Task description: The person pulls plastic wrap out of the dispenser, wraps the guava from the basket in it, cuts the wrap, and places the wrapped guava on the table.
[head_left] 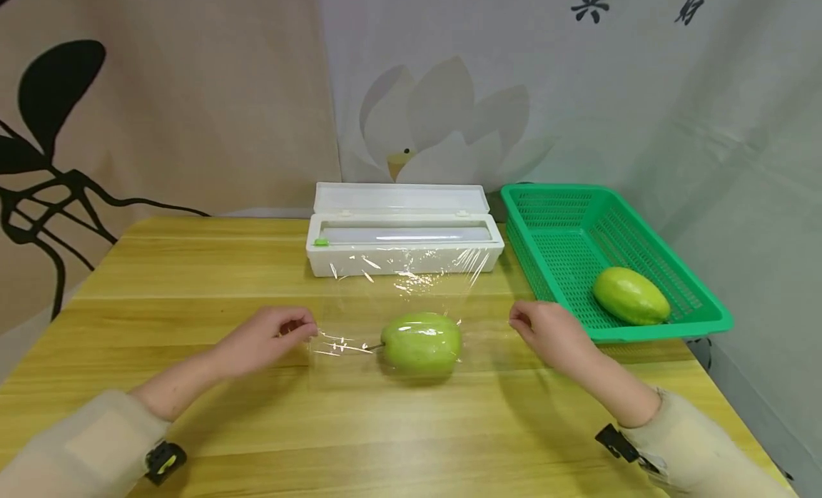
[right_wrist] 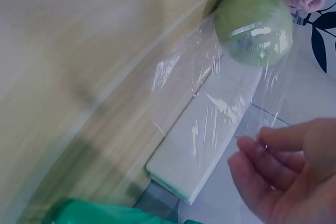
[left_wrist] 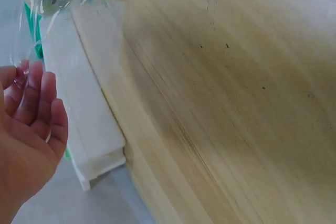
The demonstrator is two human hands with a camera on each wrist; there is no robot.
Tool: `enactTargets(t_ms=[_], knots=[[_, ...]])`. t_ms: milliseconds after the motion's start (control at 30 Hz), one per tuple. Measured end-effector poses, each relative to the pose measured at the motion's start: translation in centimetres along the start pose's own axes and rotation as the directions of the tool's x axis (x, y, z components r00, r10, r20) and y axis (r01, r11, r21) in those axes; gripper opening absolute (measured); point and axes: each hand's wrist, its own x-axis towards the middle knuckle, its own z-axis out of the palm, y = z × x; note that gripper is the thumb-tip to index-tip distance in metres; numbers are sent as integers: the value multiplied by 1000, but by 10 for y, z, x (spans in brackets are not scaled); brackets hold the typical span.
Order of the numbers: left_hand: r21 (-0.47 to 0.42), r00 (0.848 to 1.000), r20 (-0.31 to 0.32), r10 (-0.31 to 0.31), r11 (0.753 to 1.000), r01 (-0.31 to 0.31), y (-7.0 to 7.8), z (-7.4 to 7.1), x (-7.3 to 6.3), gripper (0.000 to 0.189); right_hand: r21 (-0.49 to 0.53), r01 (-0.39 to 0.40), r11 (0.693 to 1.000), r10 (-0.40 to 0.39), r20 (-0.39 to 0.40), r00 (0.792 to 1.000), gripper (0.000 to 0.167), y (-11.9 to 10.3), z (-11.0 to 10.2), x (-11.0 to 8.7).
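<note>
A green oval melon (head_left: 420,347) with a thin stem lies on the wooden table, with clear cling film (head_left: 411,287) spread over it. My left hand (head_left: 268,341) pinches a gathered edge of the film between thumb and index finger, left of the stem; the other fingers are loosely bent in the left wrist view. On the other side of the melon, my right hand (head_left: 555,335) pinches the film's right edge with thumb and fingertips. The film reaches back to the front of a white dispenser box (head_left: 315,259) and shines with creases near it.
The dispenser's lid (head_left: 401,198) stands raised at the back, with a film roll (head_left: 404,235) inside and a small green slider (head_left: 321,242) at its left end. At the right, a green basket (head_left: 683,273) holds another melon (head_left: 631,296). A printed curtain (head_left: 244,91) hangs behind the table.
</note>
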Motion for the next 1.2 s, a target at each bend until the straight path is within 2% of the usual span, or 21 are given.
enactTargets(t_ms=[267, 433, 567, 767, 933, 1067, 1200], knots=[[-16, 997, -59, -55, 998, 54, -6, 0, 12, 21, -75, -79, 994, 72, -101, 992, 9, -4, 15, 16], [-33, 991, -108, -76, 997, 73, -3, -4, 22, 21, -85, -99, 991, 83, -181, 980, 10, -3, 18, 24], [-41, 989, -116, -94, 995, 89, 0, -9, 29, 22, -98, -128, 987, 104, -221, 970, 9, 0, 21, 29], [-31, 986, -110, -129, 992, 126, -2, -10, 40, 24, -150, -194, 970, 161, -206, 965, 8, 3, 31, 39], [-20, 982, -109, -156, 988, 155, -9, -7, 48, 23, -187, -232, 955, 209, -133, 969, 15, 2, 37, 50], [-26, 980, -85, -182, 983, 180, -14, -4, 53, 22, -213, -254, 944, 245, -69, 967, 19, 1, 42, 59], [-24, 980, -71, -188, 982, 187, -18, -1, 56, 20, -243, -242, 939, 243, -29, 970, 18, 4, 48, 65]])
